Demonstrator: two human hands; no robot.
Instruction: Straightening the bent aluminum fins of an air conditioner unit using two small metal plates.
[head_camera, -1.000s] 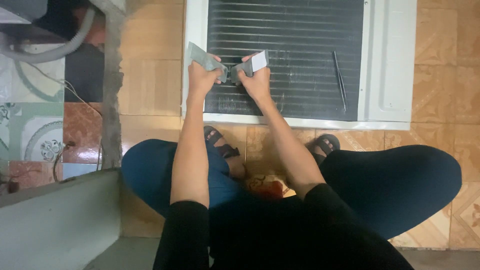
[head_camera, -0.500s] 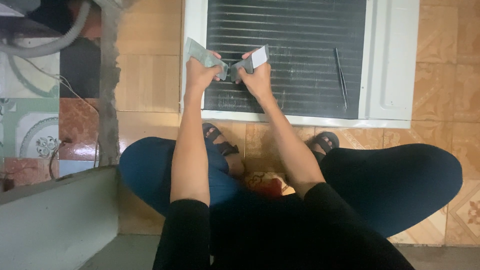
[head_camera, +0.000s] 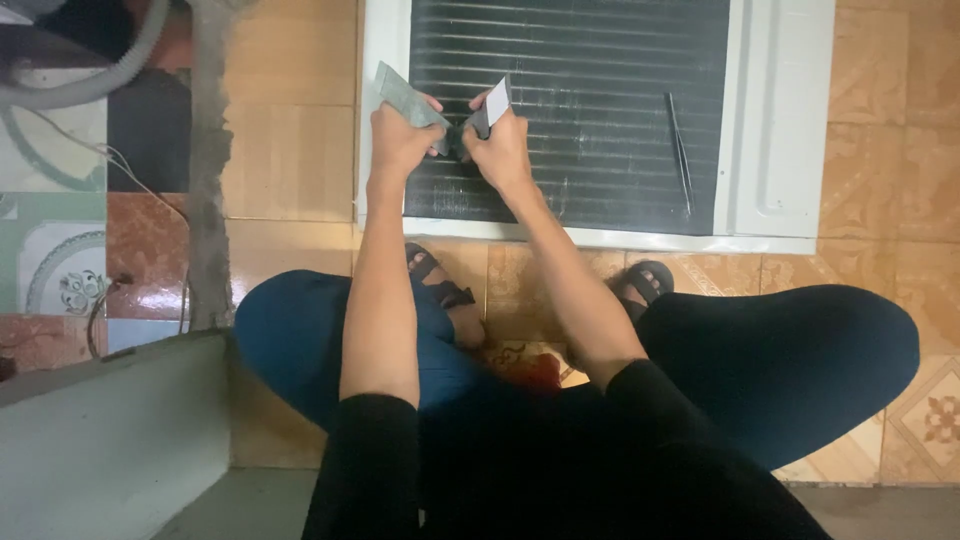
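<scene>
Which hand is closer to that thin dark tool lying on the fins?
Right. The right hand sits nearer the thin dark tool resting on the finned panel; the left hand is farther away. Both hands grip small grey pieces.

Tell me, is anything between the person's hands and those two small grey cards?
Nothing visible. The left hand already grips one grey card, the right hand the other, above the finned coil.
</scene>
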